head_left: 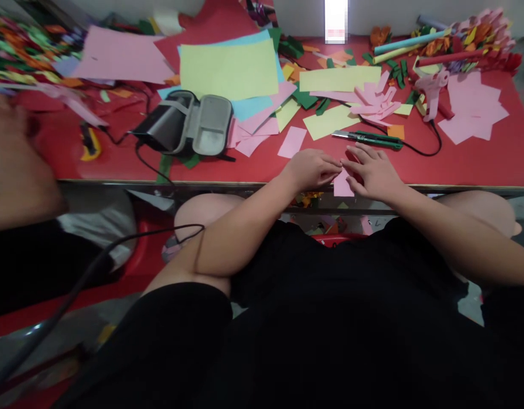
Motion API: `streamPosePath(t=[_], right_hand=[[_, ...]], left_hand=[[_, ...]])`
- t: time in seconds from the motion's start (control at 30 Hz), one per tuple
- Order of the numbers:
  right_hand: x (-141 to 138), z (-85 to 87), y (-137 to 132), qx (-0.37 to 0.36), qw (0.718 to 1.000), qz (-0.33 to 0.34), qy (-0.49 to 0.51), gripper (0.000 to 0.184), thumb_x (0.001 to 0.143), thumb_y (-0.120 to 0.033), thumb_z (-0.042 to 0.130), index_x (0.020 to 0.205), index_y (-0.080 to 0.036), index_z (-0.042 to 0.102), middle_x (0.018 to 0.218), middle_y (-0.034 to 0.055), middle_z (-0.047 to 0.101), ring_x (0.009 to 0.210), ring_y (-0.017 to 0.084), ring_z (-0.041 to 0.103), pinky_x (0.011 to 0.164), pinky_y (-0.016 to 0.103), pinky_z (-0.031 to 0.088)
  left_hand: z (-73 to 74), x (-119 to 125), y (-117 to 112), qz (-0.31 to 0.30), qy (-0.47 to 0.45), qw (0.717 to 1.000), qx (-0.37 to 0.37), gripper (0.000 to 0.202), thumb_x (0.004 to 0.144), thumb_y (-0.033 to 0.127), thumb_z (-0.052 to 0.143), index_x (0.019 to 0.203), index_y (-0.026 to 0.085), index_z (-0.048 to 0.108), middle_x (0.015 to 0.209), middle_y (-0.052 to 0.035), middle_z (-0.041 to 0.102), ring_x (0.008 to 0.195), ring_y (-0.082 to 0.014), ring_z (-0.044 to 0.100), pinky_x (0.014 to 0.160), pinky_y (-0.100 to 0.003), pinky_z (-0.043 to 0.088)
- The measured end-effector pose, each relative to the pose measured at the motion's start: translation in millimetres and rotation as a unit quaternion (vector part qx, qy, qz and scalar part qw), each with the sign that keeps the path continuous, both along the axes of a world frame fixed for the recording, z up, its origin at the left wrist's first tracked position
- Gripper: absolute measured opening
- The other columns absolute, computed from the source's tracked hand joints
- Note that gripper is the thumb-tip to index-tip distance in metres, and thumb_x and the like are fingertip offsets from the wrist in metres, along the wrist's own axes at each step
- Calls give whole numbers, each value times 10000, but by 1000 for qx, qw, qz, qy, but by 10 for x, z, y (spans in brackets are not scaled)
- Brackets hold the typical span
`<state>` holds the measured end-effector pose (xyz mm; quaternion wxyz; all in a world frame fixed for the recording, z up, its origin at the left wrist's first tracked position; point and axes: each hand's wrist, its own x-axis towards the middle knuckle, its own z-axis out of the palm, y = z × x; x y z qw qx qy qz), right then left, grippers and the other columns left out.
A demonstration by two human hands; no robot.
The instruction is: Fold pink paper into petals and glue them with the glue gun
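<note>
This looks like a paper-craft workspace — coloured sheets [230, 68] cover much of a red table [253, 173], with a glue gun [432, 94] (pink, corded) and paper flowers [495, 37] at upper right.

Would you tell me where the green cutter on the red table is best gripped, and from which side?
I'd take the cutter by its green handle, probably from the near right with the right hand, which is just in front of it: the cutter lies flat, roughly crosswise, its silvery end pointing left, away from that grip.
</note>
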<state>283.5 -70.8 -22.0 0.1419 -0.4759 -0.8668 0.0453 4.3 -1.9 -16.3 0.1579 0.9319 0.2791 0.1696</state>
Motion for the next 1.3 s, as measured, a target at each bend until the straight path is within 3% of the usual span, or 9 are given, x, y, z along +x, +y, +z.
streamPosePath(t=[0.2, 0.37, 0.5, 0.7, 0.87, 1.0, 1.17, 1.23, 1.3], right_hand=[[44, 46, 35, -42, 999, -1, 14, 636, 1193, -535, 572, 1724, -240, 762, 1922, 224, 593, 1755, 557, 501, 1293, 792, 440], [81, 98, 49, -49, 995, 11, 82, 687, 1169, -588, 654, 1744, -221, 733, 1811, 220, 699, 1680, 522, 594, 1355, 772, 456], [88, 143, 30, -32, 995, 16, 96, 529, 1149, -587, 717, 1527, -239, 846, 1584, 194, 827, 1483, 476, 721, 1311, 703, 536], [63, 181, -5, -40, 998, 52, 25, 443, 1156, -552, 717, 1402, -235, 904, 1499, 196, 851, 1402, 466, 725, 1223, 678, 563], [54, 175, 10, -21, 999, 26, 39, 428, 1170, -493, 651, 1414, -265, 919, 1500, 189, 823, 1423, 470, 683, 1232, 704, 529], [45, 148, -5, -13, 998, -13, 65, 460, 1152, -511, 664, 1476, -282, 896, 1550, 196, 805, 1485, 507, 647, 1241, 765, 512], [-82, 99, -142, -31, 996, 13, 79, 826, 994, -720, 879, 1669, -253, 791, 1684, 230, 753, 1558, 531, 638, 1292, 780, 509], [-134, 92, -170, -45, 996, 28, 73, 669, 1032, -615, 859, 1607, -274, 838, 1642, 219, 789, 1512, 518, 687, 1260, 771, 539], [-138, 112, -155, -62, 994, 47, 75, 417, 1084, -414, 767, 1461, -312, 913, 1523, 180, 853, 1415, 476, 755, 1206, 738, 585]], left_hand=[[-4, -91, -145, 48, 14, 999, -2, 316, 1133, 456, 678, 1127, 431, 992, 1294, 6, 979, 1136, -298, 939, 925, -465, 665], [-16, -25, -213, 91, -6, 996, -12, 338, 1170, 490, 668, 1209, 381, 986, 1253, -63, 980, 1118, -297, 915, 914, -427, 627], [57, 92, -217, 136, -15, 991, -11, 369, 1198, 540, 678, 1314, 342, 967, 1290, -99, 963, 1103, -295, 881, 896, -410, 601], [192, 153, -35, 76, 36, 996, -35, 359, 1190, 460, 689, 1424, 352, 939, 1229, -97, 897, 1051, -286, 815, 808, -380, 521], [220, 90, 104, 20, 79, 997, -16, 334, 1173, 429, 678, 1313, 334, 965, 1209, -109, 840, 985, -280, 775, 809, -403, 514], [257, 58, 53, 30, 98, 995, 15, 367, 1189, 402, 630, 1129, 283, 971, 1090, -125, 819, 924, -288, 765, 779, -413, 511], [250, 50, -70, 89, 95, 991, 18, 418, 1182, 376, 598, 955, 244, 923, 953, -134, 810, 842, -283, 755, 779, -416, 541], [239, 34, -77, 105, 79, 991, 3, 374, 1149, 386, 642, 893, 250, 879, 930, -129, 831, 851, -293, 764, 770, -416, 536], [234, 10, -58, 126, 68, 990, -20, 290, 1111, 419, 711, 918, 258, 857, 936, -118, 860, 853, -298, 772, 749, -411, 520]])
